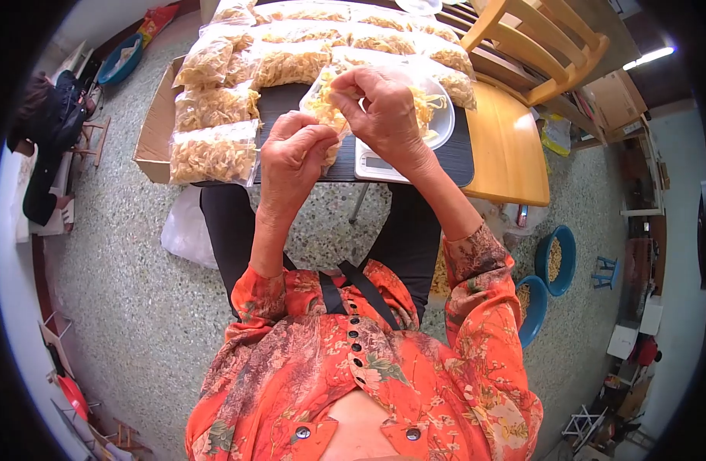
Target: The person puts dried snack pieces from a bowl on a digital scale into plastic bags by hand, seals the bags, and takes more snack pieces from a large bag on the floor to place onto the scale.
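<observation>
My left hand (297, 154) is closed in a pinch at the near edge of a clear plastic bag (319, 101), which holds pale yellow dried strips. Over the right side of the same bag, my right hand (385, 115) bends its thumb and fingers together on the plastic; its fingertips are partly hidden. Just beyond my right wrist, a clear plastic bowl (445, 123) with more strips sits on a white scale (376, 170). The right hand and forearm cover part of both.
Filled bags (214, 154) line the left and far sides of the dark table (462, 157), beside a cardboard box (155, 134). A wooden chair (506, 146) adjoins on the right. Blue basins (565, 265) stand on the floor. Another person (49, 146) is at far left.
</observation>
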A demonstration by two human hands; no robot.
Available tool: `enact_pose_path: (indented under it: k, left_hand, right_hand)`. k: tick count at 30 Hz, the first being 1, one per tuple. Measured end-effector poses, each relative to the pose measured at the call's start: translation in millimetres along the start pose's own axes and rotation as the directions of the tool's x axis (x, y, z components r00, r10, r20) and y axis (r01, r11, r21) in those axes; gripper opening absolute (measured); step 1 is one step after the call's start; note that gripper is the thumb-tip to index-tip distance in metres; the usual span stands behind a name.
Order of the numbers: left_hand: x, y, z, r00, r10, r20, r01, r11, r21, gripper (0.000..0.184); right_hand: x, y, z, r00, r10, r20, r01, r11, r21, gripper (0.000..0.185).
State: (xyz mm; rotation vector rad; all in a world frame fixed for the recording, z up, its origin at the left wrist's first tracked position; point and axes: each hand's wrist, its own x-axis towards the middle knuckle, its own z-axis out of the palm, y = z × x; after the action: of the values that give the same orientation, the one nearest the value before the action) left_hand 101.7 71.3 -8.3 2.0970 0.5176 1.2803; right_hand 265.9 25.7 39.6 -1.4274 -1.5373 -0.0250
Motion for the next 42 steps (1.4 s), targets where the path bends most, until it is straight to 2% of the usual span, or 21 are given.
enact_pose_path:
  k: [4,7,11,13,17,19,20,22,24,26,28,30,31,32,34,35,36,38,39,40,42]
  left_hand:
    - [-1,-6,-10,0.999,0.017,0.036,-0.017,1.0,-0.008,0.013]
    - [-3,-6,-10,0.999,-0.001,0.047,0.001,1.0,-0.013,0.014]
    - [-2,-12,-13,1.0,-0.002,-0.001,0.002,1.0,-0.005,0.013]
    - [-4,-12,-15,1.0,-0.016,-0.005,0.017,1.0,0.009,0.013]
    - [-3,-7,-9,0.999,0.013,-0.035,-0.014,0.999,-0.04,0.014]
    - [-1,-2,-8,0.998,0.05,-0.041,-0.051,0.998,-0.025,0.015]
    - [0,0,-9,0.994,0.1,-0.033,-0.1,0.995,-0.006,0.014]
    - [1,1,-9,0.988,0.15,-0.02,-0.15,0.989,0.012,0.014]
    - [4,-5,-6,0.994,0.109,0.006,-0.109,0.992,0.066,0.012]
    - [6,-11,-12,0.996,0.086,0.009,-0.086,0.994,0.074,0.012]
    - [10,-17,-16,0.998,0.06,0.022,-0.061,0.995,0.075,0.011]
    - [18,-22,-19,0.997,0.039,0.059,-0.04,0.999,0.017,0.01]
    - [22,-22,-20,0.995,0.045,0.086,-0.044,0.999,-0.006,0.008]
    - [26,-24,-22,0.992,0.05,0.112,-0.045,0.998,-0.045,0.008]
    - [33,-21,-27,0.985,0.049,0.168,-0.048,0.999,-0.01,0.006]
    - [35,-20,-29,0.98,0.058,0.19,-0.058,0.998,-0.008,0.006]
    - [36,-22,-30,0.978,0.055,0.203,-0.055,0.998,-0.005,0.006]
    - [41,-26,-30,0.947,0.202,0.25,-0.211,0.978,0.009,0.009]
    - [43,-25,-30,0.944,0.217,0.248,-0.228,0.974,0.014,0.01]
    - [43,-21,-33,0.942,0.22,0.252,-0.232,0.973,0.018,0.01]
    - [43,-13,-42,0.961,0.101,0.257,-0.126,0.989,0.082,0.015]
  right_hand:
    - [2,15,7,0.989,-0.061,0.137,0.068,0.997,-0.045,0.008]
    - [10,18,6,0.895,-0.204,0.397,0.267,0.958,-0.109,0.008]
    - [17,11,-2,0.877,-0.285,0.387,0.341,0.936,-0.086,0.008]
    - [16,10,-5,0.873,-0.205,0.443,0.237,0.971,-0.017,0.009]
    - [19,14,0,0.824,-0.2,0.53,0.208,0.977,0.045,0.006]
    - [22,15,6,0.83,-0.171,0.531,0.296,0.942,-0.159,0.006]
    - [22,16,10,0.83,-0.169,0.531,0.294,0.942,-0.159,0.006]
    - [21,17,17,0.888,-0.132,0.44,0.297,0.896,-0.33,0.008]
    - [21,18,14,0.892,-0.229,0.39,0.363,0.876,-0.316,0.014]
    - [22,15,2,0.913,-0.06,0.404,0.141,0.975,-0.173,0.018]
    - [27,22,-5,0.932,-0.041,0.361,0.091,0.988,-0.123,0.016]
    - [31,26,-6,0.971,-0.043,0.234,0.016,0.993,0.116,0.012]
    - [32,19,-8,0.99,0.063,0.129,-0.055,0.996,-0.064,0.012]
    - [33,24,-5,0.997,0.062,0.037,-0.056,0.986,-0.157,0.016]
    - [33,33,-4,0.997,-0.01,0.081,0.043,0.905,-0.424,0.029]
    - [37,37,4,0.956,0.262,0.133,-0.183,0.885,-0.428,0.045]
    - [38,39,9,0.954,0.272,0.129,-0.195,0.885,-0.422,0.045]
    - [42,43,14,0.898,0.362,0.25,-0.309,0.924,-0.227,0.04]
    - [45,45,19,0.937,0.254,0.241,-0.198,0.952,-0.234,0.036]
    - [45,45,18,0.938,0.253,0.236,-0.2,0.953,-0.229,0.036]
    - [48,45,15,0.837,0.506,0.207,-0.536,0.836,0.122,0.033]
